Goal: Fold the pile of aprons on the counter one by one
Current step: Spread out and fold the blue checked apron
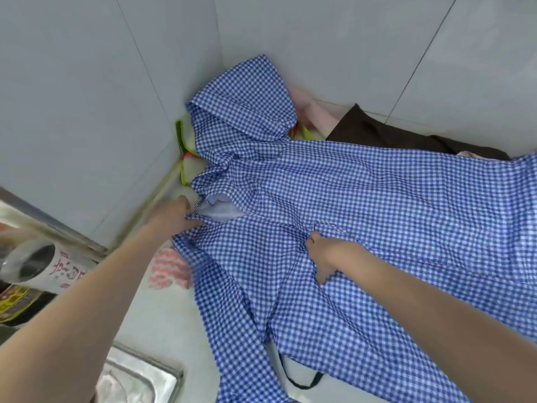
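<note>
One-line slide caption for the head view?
Both hands, left hand and right hand, grip a blue gingham apron spread on the counter.

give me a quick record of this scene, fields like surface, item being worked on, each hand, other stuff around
surface: pale counter in a tiled wall corner
item: blue checked apron, spread out, wrinkled, not yet folded
left hand: grips the apron's left edge
right hand: fingers curled into a bunch of cloth near the middle
behind apron: dark brown cloth, pink cloth
under apron, left: pink-and-white patterned cloth
far left: clear container with red characters
bottom left: metal tray
</note>
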A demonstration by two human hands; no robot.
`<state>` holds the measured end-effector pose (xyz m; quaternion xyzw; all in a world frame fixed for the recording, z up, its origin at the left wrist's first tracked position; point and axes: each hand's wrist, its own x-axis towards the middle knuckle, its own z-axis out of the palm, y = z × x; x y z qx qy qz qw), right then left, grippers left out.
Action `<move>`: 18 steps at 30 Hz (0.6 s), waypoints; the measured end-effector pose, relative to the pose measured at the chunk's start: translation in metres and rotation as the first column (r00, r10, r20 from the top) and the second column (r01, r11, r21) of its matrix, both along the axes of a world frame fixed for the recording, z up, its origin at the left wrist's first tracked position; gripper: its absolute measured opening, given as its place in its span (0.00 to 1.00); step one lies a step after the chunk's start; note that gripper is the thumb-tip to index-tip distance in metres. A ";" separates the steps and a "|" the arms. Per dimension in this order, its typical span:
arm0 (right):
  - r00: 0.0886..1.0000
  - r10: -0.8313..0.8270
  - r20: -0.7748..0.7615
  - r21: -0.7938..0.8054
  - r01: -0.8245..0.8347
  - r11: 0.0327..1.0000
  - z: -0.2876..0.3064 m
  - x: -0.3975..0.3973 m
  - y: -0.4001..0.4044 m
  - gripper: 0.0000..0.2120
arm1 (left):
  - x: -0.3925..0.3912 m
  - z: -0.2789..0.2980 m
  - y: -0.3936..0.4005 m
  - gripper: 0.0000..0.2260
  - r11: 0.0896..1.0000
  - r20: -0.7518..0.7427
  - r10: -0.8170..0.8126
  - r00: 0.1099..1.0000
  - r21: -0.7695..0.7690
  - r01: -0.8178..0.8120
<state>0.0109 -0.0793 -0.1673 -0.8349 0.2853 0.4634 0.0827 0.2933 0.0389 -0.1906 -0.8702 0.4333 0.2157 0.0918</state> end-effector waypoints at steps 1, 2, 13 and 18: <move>1.000 0.003 -0.018 -0.008 -0.004 1.000 0.001 0.003 0.001 0.41 | 0.003 0.004 0.001 0.24 0.998 -0.008 -0.054 0.998 0.008 0.054; 1.000 0.007 -0.030 -0.020 -0.007 1.000 0.001 0.006 0.002 0.41 | 0.005 0.010 0.002 0.22 0.997 -0.007 -0.082 0.997 0.003 0.082; 0.989 -0.057 0.139 -0.216 0.086 0.972 -0.013 -0.005 0.029 0.31 | -0.032 0.021 0.026 0.09 0.555 0.508 -0.500 0.701 -0.434 0.710; 0.935 0.082 0.345 -0.334 0.041 0.942 -0.006 -0.024 0.052 0.26 | -0.079 -0.031 0.085 0.26 0.280 0.336 -0.859 0.385 -0.320 0.905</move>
